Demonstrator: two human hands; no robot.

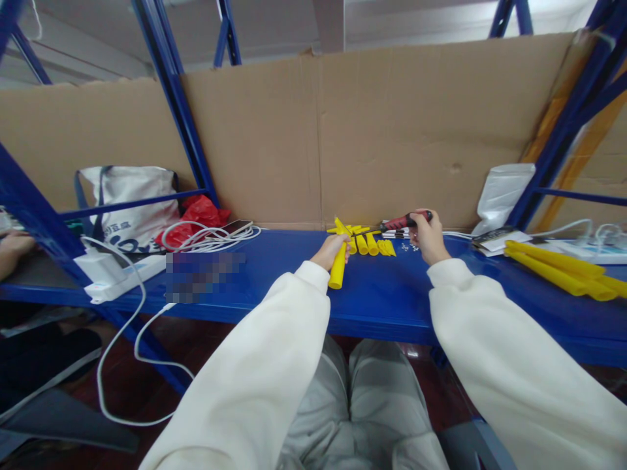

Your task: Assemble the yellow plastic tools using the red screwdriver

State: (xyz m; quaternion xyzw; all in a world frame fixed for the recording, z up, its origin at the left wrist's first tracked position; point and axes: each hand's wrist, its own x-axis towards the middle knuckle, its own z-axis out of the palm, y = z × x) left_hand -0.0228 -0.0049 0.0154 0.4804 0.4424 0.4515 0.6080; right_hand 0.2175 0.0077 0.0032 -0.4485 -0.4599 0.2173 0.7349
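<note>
My left hand (331,252) is wrapped round a yellow tube (337,273), tilted over the blue shelf top. In my right hand (427,236) is a screwdriver (398,224) with a red and black handle, its shaft pointing left toward the upper part of the tube. Whether the tip touches the tube is too small to tell. Just right of my left hand lie several more yellow tubes (372,245) and small yellow pieces (386,248). Tiny screw-like parts (409,247) are scattered below the screwdriver handle.
Long yellow tubes (558,269) lie at the right beside a white power strip (600,251). On the left are a cloth bag (134,202), a red plastic bag (203,215), coiled white cable (196,238) and a charger (100,267). A cardboard wall (392,130) stands behind. Another person's hand (17,246) shows far left.
</note>
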